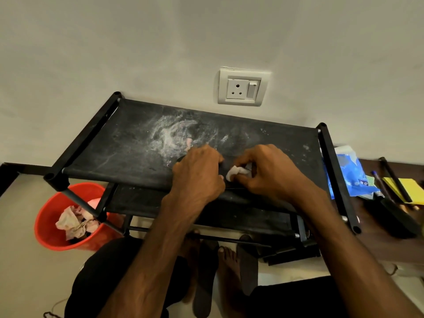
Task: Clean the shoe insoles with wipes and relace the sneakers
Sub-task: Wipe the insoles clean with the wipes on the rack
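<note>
A black insole (224,174) lies on the dusty top shelf of a black shoe rack (128,143), mostly hidden under my hands. My left hand (197,173) holds it down with its fingers curled over its left end. My right hand (268,171) pinches a small crumpled white wipe (236,172) against the insole, just right of my left hand. On the floor beside my bare feet lie two dark flat soles (204,278), either insoles or slippers. No sneaker or lace is in view.
A red bucket (52,223) with used crumpled wipes stands on the floor at the rack's left front. A blue wipe packet (351,173), pens and a yellow pad (410,189) lie on a brown surface to the right. A wall socket (241,87) sits behind the rack.
</note>
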Demonstrator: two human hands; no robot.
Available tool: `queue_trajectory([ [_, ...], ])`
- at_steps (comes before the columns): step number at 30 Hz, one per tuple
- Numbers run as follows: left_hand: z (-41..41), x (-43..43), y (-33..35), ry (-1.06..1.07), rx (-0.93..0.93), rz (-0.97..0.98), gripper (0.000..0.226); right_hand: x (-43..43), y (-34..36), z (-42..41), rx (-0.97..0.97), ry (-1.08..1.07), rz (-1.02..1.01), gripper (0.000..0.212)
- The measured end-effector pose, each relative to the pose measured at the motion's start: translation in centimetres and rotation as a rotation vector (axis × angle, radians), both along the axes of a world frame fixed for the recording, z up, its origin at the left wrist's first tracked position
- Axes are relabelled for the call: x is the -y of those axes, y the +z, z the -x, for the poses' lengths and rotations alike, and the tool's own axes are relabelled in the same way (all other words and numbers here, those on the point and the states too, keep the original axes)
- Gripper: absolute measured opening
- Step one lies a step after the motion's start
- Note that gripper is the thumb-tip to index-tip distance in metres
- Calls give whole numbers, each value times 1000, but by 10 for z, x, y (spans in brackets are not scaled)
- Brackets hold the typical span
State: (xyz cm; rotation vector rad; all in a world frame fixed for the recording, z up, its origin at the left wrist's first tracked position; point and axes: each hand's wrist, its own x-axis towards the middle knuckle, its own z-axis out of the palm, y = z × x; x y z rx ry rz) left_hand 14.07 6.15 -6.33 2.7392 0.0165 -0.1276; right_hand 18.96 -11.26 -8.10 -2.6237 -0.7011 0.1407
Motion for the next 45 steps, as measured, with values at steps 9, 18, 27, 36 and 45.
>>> queue_trajectory([
  [9,-3,-8,-4,48,-43,103,49,2,-13,-37,218,-279,-130,18],
  [18,-7,-11,-11,-21,-2,112,54,25,-4,-9,114,-240,-268,20],
  [27,-11,-9,-14,-41,-46,71,63,3,-9,-28,37,-128,-42,13],
  [36,-10,-5,-11,-31,-41,44,64,14,1,-8,-30,-61,43,14],
  [45,-10,-6,-9,-9,-72,86,64,6,-5,-19,29,-46,-28,14],
])
